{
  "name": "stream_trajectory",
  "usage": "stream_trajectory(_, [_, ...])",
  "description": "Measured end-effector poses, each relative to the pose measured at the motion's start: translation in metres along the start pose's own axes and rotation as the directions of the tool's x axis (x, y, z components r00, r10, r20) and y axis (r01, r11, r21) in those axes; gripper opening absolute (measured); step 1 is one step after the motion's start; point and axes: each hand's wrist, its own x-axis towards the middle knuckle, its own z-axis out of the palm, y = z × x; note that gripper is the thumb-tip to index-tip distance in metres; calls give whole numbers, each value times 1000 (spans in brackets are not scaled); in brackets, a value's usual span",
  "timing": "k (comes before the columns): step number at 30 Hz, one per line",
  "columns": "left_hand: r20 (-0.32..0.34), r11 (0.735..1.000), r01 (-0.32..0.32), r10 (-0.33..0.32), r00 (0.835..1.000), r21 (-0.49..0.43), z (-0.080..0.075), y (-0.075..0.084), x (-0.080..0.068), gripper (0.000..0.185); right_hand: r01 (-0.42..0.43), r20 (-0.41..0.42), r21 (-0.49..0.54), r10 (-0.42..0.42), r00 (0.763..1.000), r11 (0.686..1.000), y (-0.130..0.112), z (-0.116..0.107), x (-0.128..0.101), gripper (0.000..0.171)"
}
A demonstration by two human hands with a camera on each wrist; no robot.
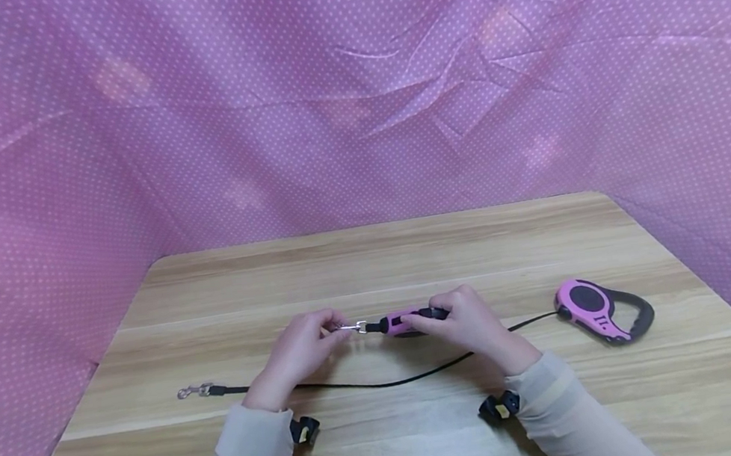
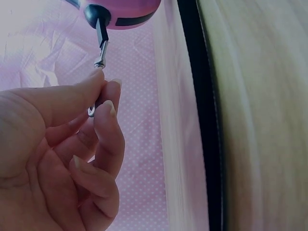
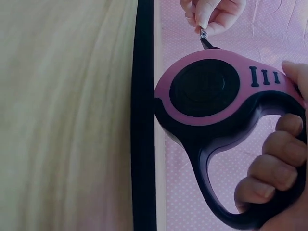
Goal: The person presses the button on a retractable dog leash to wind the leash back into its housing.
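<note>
My right hand grips the black handle of a pink and black retractable dog leash, fingers wrapped through the loop and thumb along its upper side. With thumb and fingertips my left hand pinches the metal snap clip at the end of that leash. A short black strap piece joins the clip to the casing, which points left. Part of the clip is hidden behind the left fingers. The held leash is edge-on in the head view and shows its round black disc in the right wrist view.
A second pink retractable leash lies at the right of the wooden table. Its black cord runs left under the forearms to a metal clip. Pink dotted cloth hangs around the table.
</note>
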Motion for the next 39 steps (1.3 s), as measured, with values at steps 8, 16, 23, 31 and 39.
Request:
stream_trajectory(8, [-7,999,19,-19,1000,26,-1,0,0,10,16,104,10,-17,994,1000,4,-2,1,45])
stream_trajectory(16, [-17,999,33,-33,999,34,-1,1,1,11,21,174,11,-23,985,1000,7,-5,2,30])
stream_trajectory(23, [-15,999,46,-45,999,29,-1,2,0,12,42,198,-16,-38,979,999,8,-8,2,27])
stream_trajectory(31, [-13,998,47,-47,999,29,-3,3,0,13,67,203,-74,-51,978,995,10,-10,3,28])
stream_trajectory(39, [-21,999,44,-43,999,32,-3,1,1,14,137,217,-85,-116,969,987,14,-11,5,22])
